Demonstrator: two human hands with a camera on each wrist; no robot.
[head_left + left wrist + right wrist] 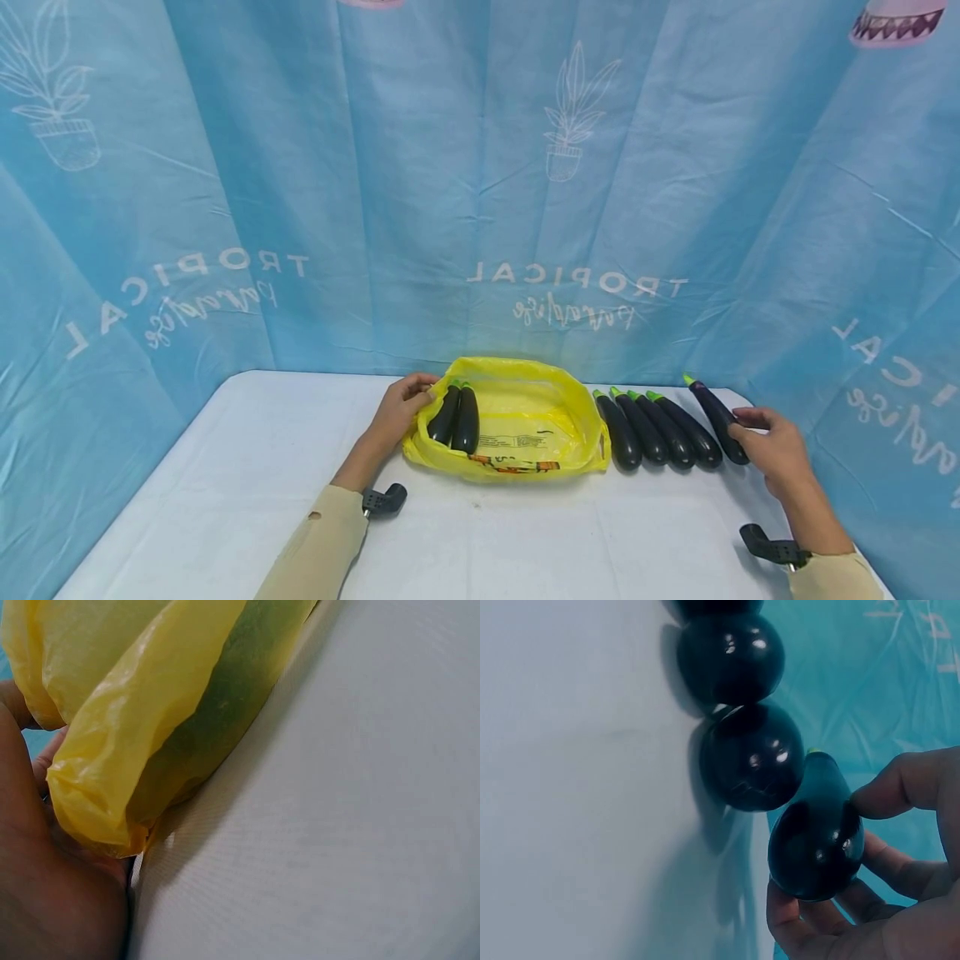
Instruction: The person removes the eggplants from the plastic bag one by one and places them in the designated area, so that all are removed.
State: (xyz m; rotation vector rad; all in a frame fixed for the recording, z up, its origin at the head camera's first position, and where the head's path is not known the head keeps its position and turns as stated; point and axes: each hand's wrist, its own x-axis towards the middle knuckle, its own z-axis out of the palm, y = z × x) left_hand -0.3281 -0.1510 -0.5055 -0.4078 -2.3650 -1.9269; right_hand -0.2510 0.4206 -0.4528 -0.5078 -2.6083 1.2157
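A yellow plastic bag (525, 379) lies open-mouthed on the white table, with two dark eggplants (467, 421) inside at its left end. My left hand (397, 412) holds the bag's left rim; the left wrist view shows the yellow plastic (112, 772) against its fingers, the fingertips partly hidden. At the right, my right hand (776, 446) grips an eggplant (716, 417) near its thick lower end, green stem pointing away. In the right wrist view, thumb and fingers wrap this eggplant (817, 840), which appears raised off the table.
Several eggplants (652, 429) lie side by side in a row between the bag and my right hand, stems toward the back. A blue printed curtain (480, 208) hangs behind and beside the white table (480, 542).
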